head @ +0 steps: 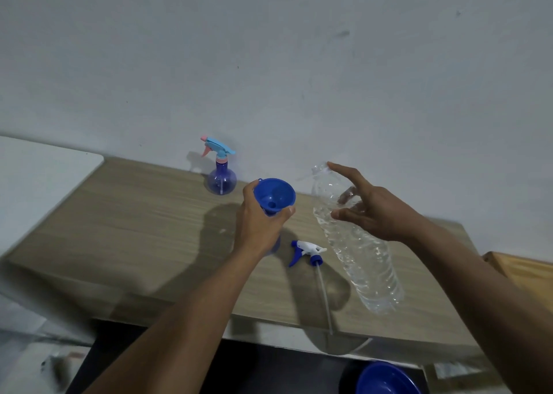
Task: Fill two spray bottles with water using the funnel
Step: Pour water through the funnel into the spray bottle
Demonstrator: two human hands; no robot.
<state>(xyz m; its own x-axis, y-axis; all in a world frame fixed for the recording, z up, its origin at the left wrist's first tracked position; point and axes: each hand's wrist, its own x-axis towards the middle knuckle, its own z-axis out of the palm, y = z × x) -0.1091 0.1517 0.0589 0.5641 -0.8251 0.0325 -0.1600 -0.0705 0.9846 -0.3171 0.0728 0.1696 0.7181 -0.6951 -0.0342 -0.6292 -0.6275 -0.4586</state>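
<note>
My left hand grips the neck of a blue funnel, which sits in a spray bottle that the hand mostly hides; a strip of blue bottle shows below my wrist. A clear plastic water bottle stands uncapped and leaning on the wooden table. My right hand is around its upper part with fingers spread, index fingertip at the mouth. A white and blue sprayer head with its dip tube lies on the table between them. A second spray bottle, purple with a blue and pink head, stands by the wall.
A grey-white wall runs behind the table. A white surface adjoins the table's left end. A wooden object sits at the right edge. Below the table's front edge a blue round basin lies on dark floor.
</note>
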